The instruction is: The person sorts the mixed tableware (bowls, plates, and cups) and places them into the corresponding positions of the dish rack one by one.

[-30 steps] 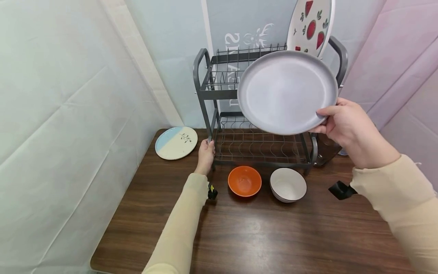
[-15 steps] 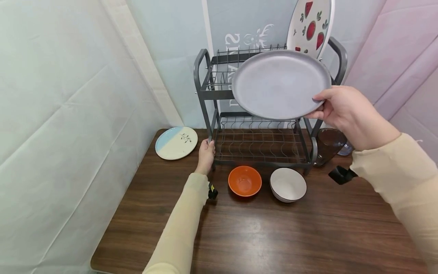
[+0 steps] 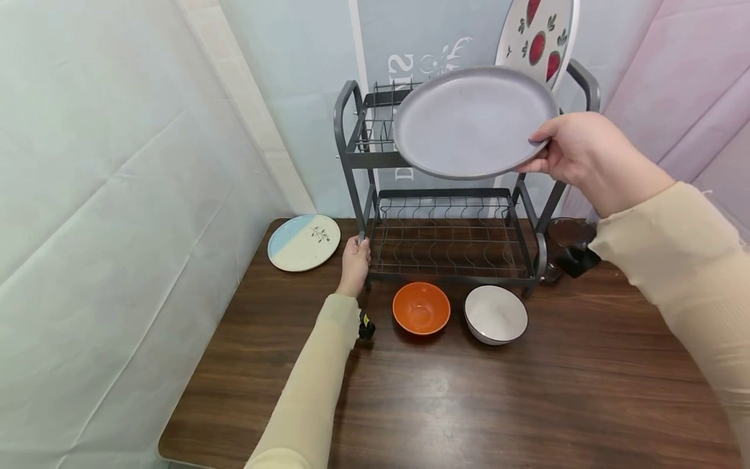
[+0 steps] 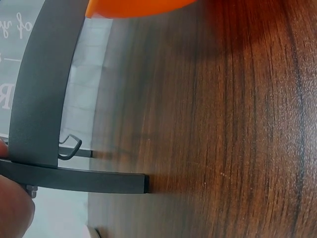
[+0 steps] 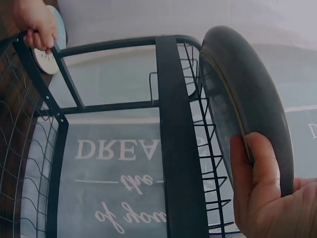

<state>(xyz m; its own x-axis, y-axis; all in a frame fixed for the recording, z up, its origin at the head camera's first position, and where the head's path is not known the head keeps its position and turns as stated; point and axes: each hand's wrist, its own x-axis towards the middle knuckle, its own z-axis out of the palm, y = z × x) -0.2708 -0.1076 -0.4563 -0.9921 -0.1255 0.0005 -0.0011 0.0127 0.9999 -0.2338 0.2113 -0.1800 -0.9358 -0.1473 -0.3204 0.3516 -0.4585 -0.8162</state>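
Note:
My right hand (image 3: 577, 146) grips the right edge of a large grey plate (image 3: 474, 124), thumb on top and fingers beneath. In the head view the plate overlaps the upper tier of a dark two-tier dish rack (image 3: 448, 279); the right wrist view has the plate (image 5: 250, 94) tilted close beside that tier's wires. With my left hand (image 3: 354, 264) I hold the rack's left front post low down, near the table. Behind the grey plate, a white plate with watermelon pictures (image 3: 537, 45) stands upright at the upper tier's right end.
An orange bowl (image 3: 421, 309) and a white bowl (image 3: 495, 315) stand before the rack on the wooden table (image 3: 445, 404). A blue and cream plate (image 3: 304, 243) lies to its left. A dark see-through vessel (image 3: 565, 241) is at its right, partly behind my sleeve. Cloth walls (image 3: 117, 195) enclose the table.
My right hand has raised the grey plate and shifted it slightly left, over the rack's upper tier. My left hand keeps its hold on the post.

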